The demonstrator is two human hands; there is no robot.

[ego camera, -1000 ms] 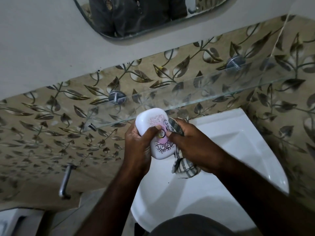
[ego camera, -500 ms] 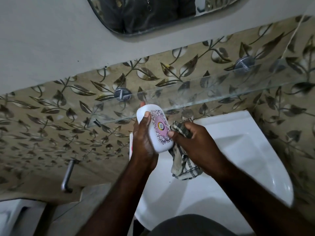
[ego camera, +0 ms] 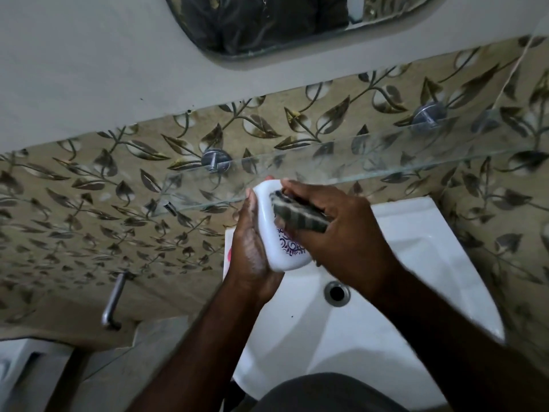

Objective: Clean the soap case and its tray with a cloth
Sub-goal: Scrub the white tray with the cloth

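so the left hand (ego camera: 252, 251) is cupped around the glossy white oval plastic soap case (ego camera: 276, 233) with the purple swirl print, held over the white ceramic sink (ego camera: 416, 263), while the right hand (ego camera: 341, 233) presses a bunched grey striped cloth (ego camera: 300, 217) flat onto its top

I see a white sink (ego camera: 416, 263) with its drain (ego camera: 336, 293), a glass shelf (ego camera: 371, 162) on leaf-patterned tiles (ego camera: 89, 203), a mirror (ego camera: 267, 22) above, and a metal handle (ego camera: 114, 301) lower left.
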